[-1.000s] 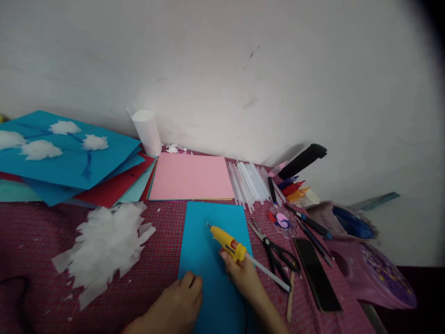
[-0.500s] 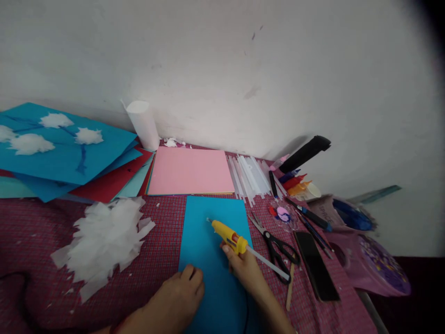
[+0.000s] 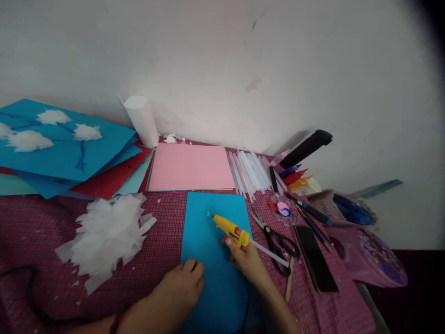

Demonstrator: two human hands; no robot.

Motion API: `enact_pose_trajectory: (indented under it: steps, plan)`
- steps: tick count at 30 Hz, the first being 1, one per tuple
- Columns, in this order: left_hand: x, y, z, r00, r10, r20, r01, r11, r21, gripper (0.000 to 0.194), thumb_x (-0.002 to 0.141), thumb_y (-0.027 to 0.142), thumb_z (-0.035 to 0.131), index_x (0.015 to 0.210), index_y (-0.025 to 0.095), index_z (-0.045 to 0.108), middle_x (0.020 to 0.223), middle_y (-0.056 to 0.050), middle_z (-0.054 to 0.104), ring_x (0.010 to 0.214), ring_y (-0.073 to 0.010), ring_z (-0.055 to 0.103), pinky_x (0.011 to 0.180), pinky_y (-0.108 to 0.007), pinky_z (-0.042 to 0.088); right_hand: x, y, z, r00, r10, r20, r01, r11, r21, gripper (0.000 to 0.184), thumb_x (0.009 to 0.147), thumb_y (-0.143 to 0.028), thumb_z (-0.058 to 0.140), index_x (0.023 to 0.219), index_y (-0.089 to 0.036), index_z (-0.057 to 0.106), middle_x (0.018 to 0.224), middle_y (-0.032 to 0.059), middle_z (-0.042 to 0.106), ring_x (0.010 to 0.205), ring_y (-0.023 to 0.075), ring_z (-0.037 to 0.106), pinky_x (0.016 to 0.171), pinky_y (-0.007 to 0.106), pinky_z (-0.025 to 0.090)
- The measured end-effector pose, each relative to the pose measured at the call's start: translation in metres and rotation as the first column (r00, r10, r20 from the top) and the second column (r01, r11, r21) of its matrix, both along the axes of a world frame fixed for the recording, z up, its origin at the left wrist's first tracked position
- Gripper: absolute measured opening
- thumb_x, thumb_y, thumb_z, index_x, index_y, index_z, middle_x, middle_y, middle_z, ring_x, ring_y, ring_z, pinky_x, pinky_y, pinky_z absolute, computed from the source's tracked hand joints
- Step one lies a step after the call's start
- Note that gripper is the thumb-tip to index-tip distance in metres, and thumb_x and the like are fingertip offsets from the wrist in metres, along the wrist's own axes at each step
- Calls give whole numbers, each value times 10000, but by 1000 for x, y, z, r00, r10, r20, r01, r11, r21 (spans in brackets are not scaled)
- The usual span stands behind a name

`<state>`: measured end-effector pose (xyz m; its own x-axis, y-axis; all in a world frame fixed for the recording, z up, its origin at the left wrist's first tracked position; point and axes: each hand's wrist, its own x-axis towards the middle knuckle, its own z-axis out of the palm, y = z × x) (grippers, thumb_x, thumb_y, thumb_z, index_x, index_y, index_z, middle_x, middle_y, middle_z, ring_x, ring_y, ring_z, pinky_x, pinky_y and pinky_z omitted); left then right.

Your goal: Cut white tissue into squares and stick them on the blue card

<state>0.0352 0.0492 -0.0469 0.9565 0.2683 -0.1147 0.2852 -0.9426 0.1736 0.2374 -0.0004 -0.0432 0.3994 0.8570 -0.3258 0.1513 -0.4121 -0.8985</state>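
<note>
My right hand [image 3: 248, 262] grips a yellow hot glue gun [image 3: 227, 227] with a clear glue stick [image 3: 269, 253] sticking out of its back. Its nozzle points up and left over the upper part of a blue sheet [image 3: 215, 287]. A small whitish spot of glue [image 3: 208, 214] shows at the tip. My left hand [image 3: 184, 283] rests at the sheet's left edge, fingers curled together; whatever they may hold is hidden. Left of the sheet lies a heap of white tissue strips [image 3: 107, 236]. Black-handled scissors [image 3: 273, 236] lie on the right.
Pink paper [image 3: 191, 167] tops a stack behind the sheet, with glue sticks [image 3: 248, 171] beside it. A white roll [image 3: 142, 120] stands by the wall. Far left is a blue sheet with white tufts [image 3: 69, 153]. A phone [image 3: 316, 260] and paint tubes [image 3: 295, 178] are right.
The glue gun's nozzle has shifted slightly right over the blue sheet, still in my right hand. My left hand stays at the sheet's left edge. The whole view has tilted a little.
</note>
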Motion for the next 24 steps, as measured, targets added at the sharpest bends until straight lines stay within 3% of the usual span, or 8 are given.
enact_pose_trajectory:
  steps: [5, 13, 17, 21, 24]
  plan:
    - [0, 1, -2, 1000, -19, 4, 19, 999, 33, 90, 860, 121, 556, 854, 136, 644, 865, -72, 573, 798, -186, 507, 533, -238, 387, 2, 1, 0, 998, 31, -54, -33, 999, -23, 437, 773, -557, 576, 952, -158, 578, 597, -56, 456, 453, 88, 415, 393, 199, 387]
    - [-1, -2, -12, 1000, -4, 8, 3, 1000, 23, 83, 855, 132, 569, 854, 133, 652, 888, -84, 587, 811, -198, 511, 541, -248, 402, 1, 1, 7, 1000, -8, 17, 9, 999, -39, 422, 733, -598, 572, 803, -187, 513, 526, -73, 421, 415, 100, 423, 385, 228, 409]
    - [0, 1, -5, 1000, -8, -17, 8, 1000, 10, 93, 858, 134, 568, 889, 132, 656, 905, -85, 601, 824, -198, 519, 550, -242, 409, 0, 1, 8, 999, -46, 7, 47, 998, -49, 457, 715, -618, 579, 832, -179, 534, 554, -59, 442, 426, 103, 433, 377, 224, 402]
    - [0, 4, 2, 998, -42, -55, 42, 999, -9, 97, 861, 152, 570, 913, 141, 652, 916, -82, 611, 826, -207, 523, 546, -245, 411, 2, 0, 3, 1000, 19, -13, -20, 999, -34, 459, 770, -596, 551, 935, -167, 561, 640, -35, 485, 467, 99, 444, 393, 206, 391]
    - [0, 3, -3, 999, -31, -33, 30, 1000, -6, 94, 863, 157, 569, 907, 140, 651, 926, -86, 608, 819, -202, 517, 546, -241, 416, 3, -1, -1, 998, 61, -4, -61, 998, -22, 415, 797, -558, 546, 943, -169, 550, 628, -48, 452, 466, 87, 407, 390, 193, 367]
